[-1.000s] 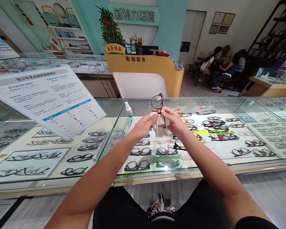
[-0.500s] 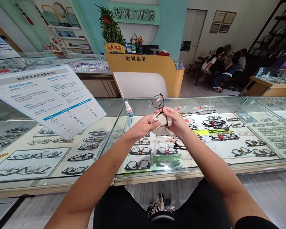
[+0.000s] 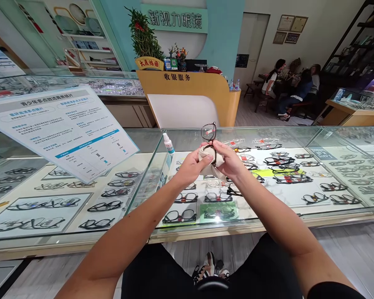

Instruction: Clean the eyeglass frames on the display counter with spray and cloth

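Note:
Above a glass display counter (image 3: 286, 216) my two hands meet around a pair of dark-framed glasses (image 3: 208, 133). My left hand (image 3: 191, 166) pinches a beige cloth (image 3: 207, 158) against the lower lens, fingers closed on it. My right hand (image 3: 229, 160) grips the frame at its middle, fingers wrapped round it. The upper lens stands free above both hands, with a small red tag on it. The lower lens is hidden by the cloth.
A small spray bottle (image 3: 168, 143) stands on the counter left of my hands. A tilted printed sign (image 3: 62, 128) rises at the left. Several glasses lie in rows under the glass. Beyond are a yellow cashier desk (image 3: 190, 89) and seated people (image 3: 296, 89) at the back right.
My hands have risen slightly with the glasses. The cloth, which hung loose below, is now bunched tighter over the lower lens. People at the back have shifted.

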